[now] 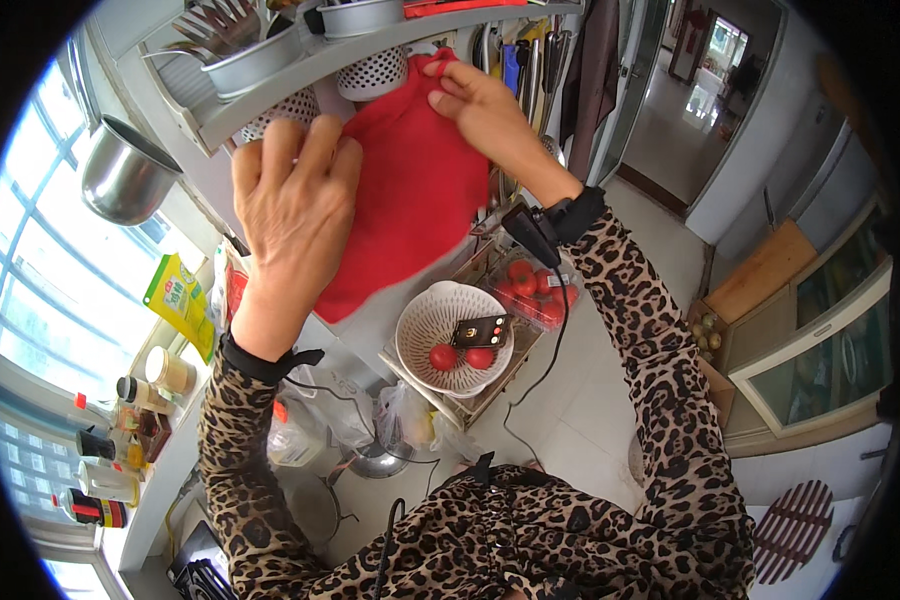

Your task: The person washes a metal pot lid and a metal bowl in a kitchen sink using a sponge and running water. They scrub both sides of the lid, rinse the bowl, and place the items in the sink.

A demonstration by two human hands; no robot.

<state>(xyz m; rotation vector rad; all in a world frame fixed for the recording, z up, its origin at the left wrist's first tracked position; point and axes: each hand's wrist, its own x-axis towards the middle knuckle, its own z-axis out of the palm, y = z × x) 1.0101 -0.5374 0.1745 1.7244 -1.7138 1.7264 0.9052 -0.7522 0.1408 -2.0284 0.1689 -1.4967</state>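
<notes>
A red cloth [420, 187] hangs spread between my two raised hands, in front of the wall shelf. My right hand [472, 97] pinches its upper right corner between thumb and fingers. My left hand [296, 191] is at the cloth's left edge, back of the hand towards me, fingers curled; the fingertips are hidden, and the cloth's edge seems to run behind them. Below the cloth, a white slotted colander [427, 307] holds two tomatoes [442, 357] and a phone [481, 331]. Beside it, a clear plastic box of tomatoes [525, 283] stands to the right.
Above is a grey shelf [330, 60] with metal pans and perforated utensil holders under it. A steel pot [127, 172] hangs at the left by the window. Jars and bottles [169, 369] line the sill. Knives and tools [532, 67] hang right of my right hand. Cables trail from both wrists.
</notes>
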